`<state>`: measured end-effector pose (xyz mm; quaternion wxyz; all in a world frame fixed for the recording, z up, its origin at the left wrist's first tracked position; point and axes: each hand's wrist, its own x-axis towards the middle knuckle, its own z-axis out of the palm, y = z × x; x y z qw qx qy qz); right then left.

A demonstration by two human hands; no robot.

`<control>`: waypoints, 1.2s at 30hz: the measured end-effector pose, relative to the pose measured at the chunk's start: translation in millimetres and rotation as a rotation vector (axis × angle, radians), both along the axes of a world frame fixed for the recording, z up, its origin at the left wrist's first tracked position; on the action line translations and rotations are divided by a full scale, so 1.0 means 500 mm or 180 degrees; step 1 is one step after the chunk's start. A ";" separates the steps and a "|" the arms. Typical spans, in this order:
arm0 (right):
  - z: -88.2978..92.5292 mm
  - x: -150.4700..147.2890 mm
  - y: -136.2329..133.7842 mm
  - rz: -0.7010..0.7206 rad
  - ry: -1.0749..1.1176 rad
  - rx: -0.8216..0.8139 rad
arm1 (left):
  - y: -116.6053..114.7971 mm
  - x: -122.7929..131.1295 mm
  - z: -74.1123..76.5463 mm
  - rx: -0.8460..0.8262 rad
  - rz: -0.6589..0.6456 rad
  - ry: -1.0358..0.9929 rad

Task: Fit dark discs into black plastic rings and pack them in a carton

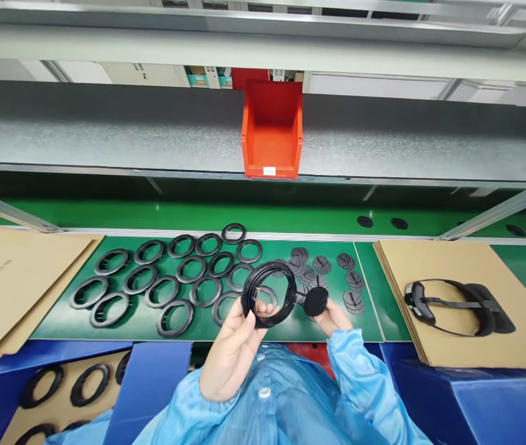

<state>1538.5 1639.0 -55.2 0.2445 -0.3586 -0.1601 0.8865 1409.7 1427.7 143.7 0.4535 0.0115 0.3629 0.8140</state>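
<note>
My left hand (235, 349) is closed on the lower left rim of a glossy black ring (269, 295), which is tilted up in front of me above the green bench. At the ring's right side, my right hand (334, 318) grips a round black disc (316, 301) by its edge. A small dark piece shows between disc and ring; I cannot tell whether they are joined. Several more black rings (191, 269) lie on the bench to the left and behind. Several flat dark discs with a raised bar (353, 301) lie behind my right hand.
Stacked cardboard sheets (7, 272) lie at left; another stack (522, 278) at right carries a black headset (464, 307). A blue box (151, 383) at lower left holds more rings. A red bin (272, 145) stands on the grey shelf (151, 142) above a green belt (188, 216).
</note>
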 end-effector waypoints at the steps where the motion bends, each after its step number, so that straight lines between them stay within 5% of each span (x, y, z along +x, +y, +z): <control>1: 0.009 -0.003 -0.003 0.0019 0.0007 -0.0022 | -0.002 0.000 0.001 -0.0019 0.0001 0.0048; 16: 0.152 -0.019 -0.017 0.0125 0.0292 0.0217 | -0.001 -0.007 0.008 0.0029 0.0079 -0.0259; 29: 0.146 -0.022 -0.004 0.0092 0.0240 -0.0055 | -0.004 -0.007 -0.017 0.0322 0.0102 -0.0637; 36: 0.143 -0.017 0.005 0.0031 0.0204 -0.0325 | 0.002 -0.004 -0.001 0.0305 0.0080 -0.0769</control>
